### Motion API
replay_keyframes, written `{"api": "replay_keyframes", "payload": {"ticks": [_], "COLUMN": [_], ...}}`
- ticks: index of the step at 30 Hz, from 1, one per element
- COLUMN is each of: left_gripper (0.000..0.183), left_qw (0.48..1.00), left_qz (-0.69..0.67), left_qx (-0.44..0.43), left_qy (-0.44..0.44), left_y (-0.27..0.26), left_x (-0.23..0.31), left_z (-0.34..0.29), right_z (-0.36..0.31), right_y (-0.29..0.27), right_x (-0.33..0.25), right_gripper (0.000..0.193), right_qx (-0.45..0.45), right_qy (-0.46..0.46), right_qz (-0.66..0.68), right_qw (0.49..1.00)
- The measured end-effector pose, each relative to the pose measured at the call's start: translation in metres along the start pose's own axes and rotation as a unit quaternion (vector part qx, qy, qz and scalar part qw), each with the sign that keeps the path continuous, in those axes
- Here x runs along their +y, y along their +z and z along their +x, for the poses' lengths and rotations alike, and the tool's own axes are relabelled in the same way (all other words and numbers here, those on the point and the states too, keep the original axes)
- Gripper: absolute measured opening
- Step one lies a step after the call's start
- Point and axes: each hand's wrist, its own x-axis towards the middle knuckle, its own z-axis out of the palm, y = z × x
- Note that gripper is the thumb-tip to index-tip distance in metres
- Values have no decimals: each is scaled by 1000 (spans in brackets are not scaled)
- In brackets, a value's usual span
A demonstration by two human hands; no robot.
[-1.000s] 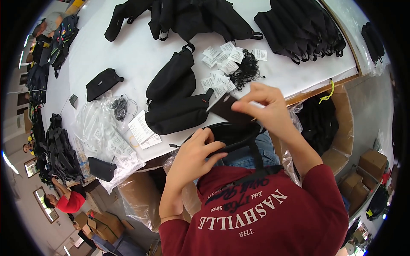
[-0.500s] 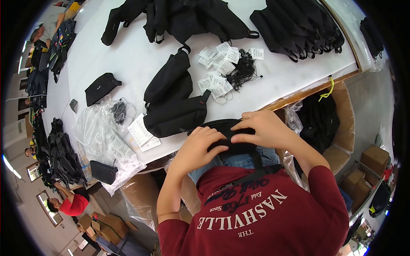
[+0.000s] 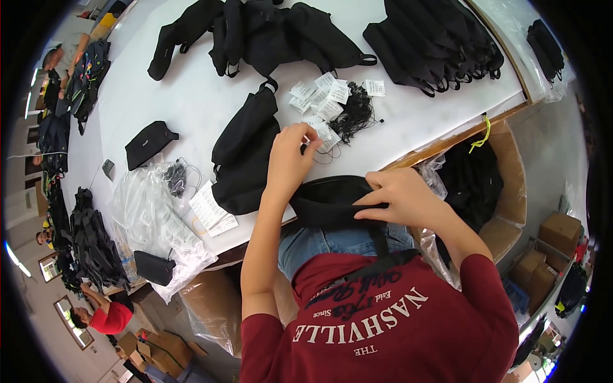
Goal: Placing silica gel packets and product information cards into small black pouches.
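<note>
My right hand (image 3: 405, 196) grips the rim of a black bag (image 3: 332, 203) against my lap, thumb and fingers closing on its right side. The bag's top gapes a little, and a black strap (image 3: 380, 241) hangs from it. My left hand (image 3: 294, 153) is over the table, fingertips curled together at the near edge of the white tags (image 3: 327, 105). What they pinch, if anything, is hidden. Black cords (image 3: 355, 115) bunch beside the tags. Another black bag (image 3: 246, 153) lies partly behind my left hand and forearm.
Black bags (image 3: 437, 45) are stacked at the far right, with more (image 3: 281, 35) at the far middle. Clear plastic bags (image 3: 150, 204), printed papers (image 3: 212, 209) and small black pouches (image 3: 151, 144) lie left. A cardboard box (image 3: 511, 166) stands beside the table; people work at far left.
My left hand has let go of the bag on my lap and reached forward to the tags. My right hand keeps its hold, and the bag's opening shows more.
</note>
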Motion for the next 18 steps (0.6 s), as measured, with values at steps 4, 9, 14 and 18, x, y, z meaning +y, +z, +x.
{"api": "replay_keyframes", "payload": {"ticks": [4, 9, 14, 18], "left_gripper": [17, 33, 52, 56], "left_qw": [982, 985, 805, 738], "left_qz": [-171, 28, -459, -655], "left_qx": [81, 150, 370, 156], "left_qy": [2, 77, -64, -53], "left_y": [-33, -61, -36, -6], "left_x": [51, 61, 22, 29], "left_z": [-18, -42, -84, -112], "right_z": [1, 20, 43, 54], "right_y": [-21, -32, -24, 3], "right_x": [-5, -19, -36, -47], "right_gripper": [21, 23, 29, 36], "right_qx": [50, 139, 210, 235], "right_qy": [-33, -73, -109, -136], "right_qz": [-80, -132, -74, 14], "right_qw": [995, 979, 969, 962]}}
